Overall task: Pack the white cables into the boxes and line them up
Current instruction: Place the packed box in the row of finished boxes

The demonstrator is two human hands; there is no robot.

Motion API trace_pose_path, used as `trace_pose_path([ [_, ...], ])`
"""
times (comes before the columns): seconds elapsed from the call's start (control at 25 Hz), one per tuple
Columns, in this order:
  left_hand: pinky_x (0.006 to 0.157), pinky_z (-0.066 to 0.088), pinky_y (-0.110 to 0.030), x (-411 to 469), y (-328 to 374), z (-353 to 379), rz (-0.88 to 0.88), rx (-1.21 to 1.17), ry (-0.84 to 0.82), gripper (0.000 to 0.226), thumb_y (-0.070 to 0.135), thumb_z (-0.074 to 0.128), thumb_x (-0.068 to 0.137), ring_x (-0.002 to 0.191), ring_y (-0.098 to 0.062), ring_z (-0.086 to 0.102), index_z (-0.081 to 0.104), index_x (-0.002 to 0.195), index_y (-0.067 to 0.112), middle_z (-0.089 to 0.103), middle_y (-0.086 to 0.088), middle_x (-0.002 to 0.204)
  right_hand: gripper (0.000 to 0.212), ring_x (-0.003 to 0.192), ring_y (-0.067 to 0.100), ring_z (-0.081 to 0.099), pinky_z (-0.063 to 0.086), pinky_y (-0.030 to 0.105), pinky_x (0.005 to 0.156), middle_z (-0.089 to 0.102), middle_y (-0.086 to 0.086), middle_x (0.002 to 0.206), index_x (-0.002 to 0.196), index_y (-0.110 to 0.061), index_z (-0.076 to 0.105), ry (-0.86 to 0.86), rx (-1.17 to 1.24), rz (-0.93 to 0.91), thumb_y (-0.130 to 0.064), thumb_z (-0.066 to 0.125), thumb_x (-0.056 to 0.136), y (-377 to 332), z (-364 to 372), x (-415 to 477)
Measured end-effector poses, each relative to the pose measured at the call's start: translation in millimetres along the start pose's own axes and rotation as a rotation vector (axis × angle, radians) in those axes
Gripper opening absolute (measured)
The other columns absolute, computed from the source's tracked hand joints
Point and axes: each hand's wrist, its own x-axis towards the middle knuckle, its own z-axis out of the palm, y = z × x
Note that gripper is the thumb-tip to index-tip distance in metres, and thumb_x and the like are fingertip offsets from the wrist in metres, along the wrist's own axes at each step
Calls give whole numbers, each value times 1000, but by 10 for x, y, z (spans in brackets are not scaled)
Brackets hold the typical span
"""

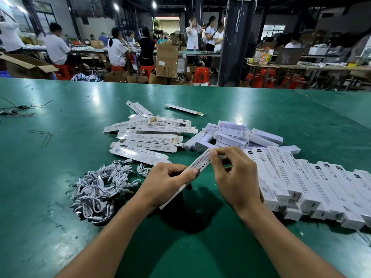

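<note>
I hold one long white box over the green table. My left hand grips its lower half, fingers curled round it. My right hand pinches its top end. The white cables lie heaped at 9 o'clock from my hands. Flat boxes sit at 11 o'clock (a messy pile). More boxes lie side by side at 3 o'clock.

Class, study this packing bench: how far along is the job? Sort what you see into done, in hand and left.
Done: a row of closed boxes lies lined up at the right. In hand: the left hand grips one box while the right hand pinches its far end. Left: a heap of white cables and a pile of open boxes wait on the table, so plenty remains.
</note>
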Motion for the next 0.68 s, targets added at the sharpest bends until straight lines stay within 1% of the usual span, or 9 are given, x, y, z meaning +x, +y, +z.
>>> trace_pose_path([
  [0.12, 57, 40, -6, 3, 1, -12, -8, 2, -20, 18, 39, 72, 88, 59, 4, 57, 81, 85, 24, 73, 5, 69, 14, 65, 3, 60, 52, 25, 56, 65, -12, 89, 91, -20, 70, 2, -58, -40, -31, 64, 98, -10, -17, 2],
  [0.2, 59, 43, -8, 9, -6, -2, -17, -3, -5, 18, 39, 72, 88, 61, 2, 60, 81, 84, 24, 74, 3, 71, 12, 68, 7, 62, 55, 31, 58, 66, -10, 94, 98, -20, 71, 0, -107, -50, -29, 63, 99, -22, -21, -3],
  [0.28, 62, 48, -16, 9, -12, 32, -37, -30, 59, 19, 40, 71, 88, 64, -3, 62, 79, 85, 24, 75, 0, 73, 24, 84, 6, 62, 57, 31, 77, 63, -9, 111, 122, -20, 69, -85, -75, 53, -30, 60, 101, -83, 28, -40],
  [0.36, 66, 54, -25, 22, -6, 99, -93, -130, 133, 23, 41, 67, 92, 69, -8, 66, 79, 90, 21, 76, -5, 78, 52, 114, 2, 53, 41, 20, 103, 49, -7, 137, 150, -21, 47, -236, 17, 214, -40, 55, 102, -192, 118, -139],
  [0.4, 64, 54, -25, 30, 12, 131, -152, -185, 157, 29, 44, 62, 95, 70, -9, 67, 78, 92, 19, 76, -6, 81, 63, 127, 2, 45, 32, 17, 108, 40, -8, 148, 156, -23, 35, -300, 48, 272, -47, 53, 101, -257, 164, -193],
  [0.48, 55, 52, -22, 35, 61, 168, -297, -328, 143, 46, 52, 49, 100, 66, -9, 67, 78, 91, 17, 76, -5, 81, 72, 138, 5, 37, 28, 19, 107, 29, -11, 155, 159, -29, 26, -392, 45, 315, -59, 49, 98, -361, 239, -288],
  [0.56, 50, 52, -23, 16, 110, 179, -366, -529, 41, 59, 58, 36, 102, 66, -14, 69, 79, 93, 20, 76, -7, 84, 71, 130, 9, 46, 37, 22, 96, 35, -13, 147, 154, -35, 31, -432, -27, 317, -65, 51, 93, -407, 233, -318],
  [0.64, 53, 55, -28, 7, 115, 185, -369, -643, -45, 67, 62, 29, 101, 72, -21, 72, 79, 98, 18, 76, -12, 91, 67, 121, 12, 52, 39, 26, 89, 44, -10, 137, 149, -36, 35, -419, -56, 357, -59, 59, 91, -403, 162, -248],
  [0.68, 60, 58, -32, 8, 101, 195, -363, -649, -67, 69, 63, 29, 101, 78, -23, 73, 78, 101, 16, 76, -14, 96, 62, 118, 15, 54, 41, 28, 89, 48, -8, 134, 146, -34, 38, -402, -47, 376, -51, 62, 91, -393, 111, -190],
])
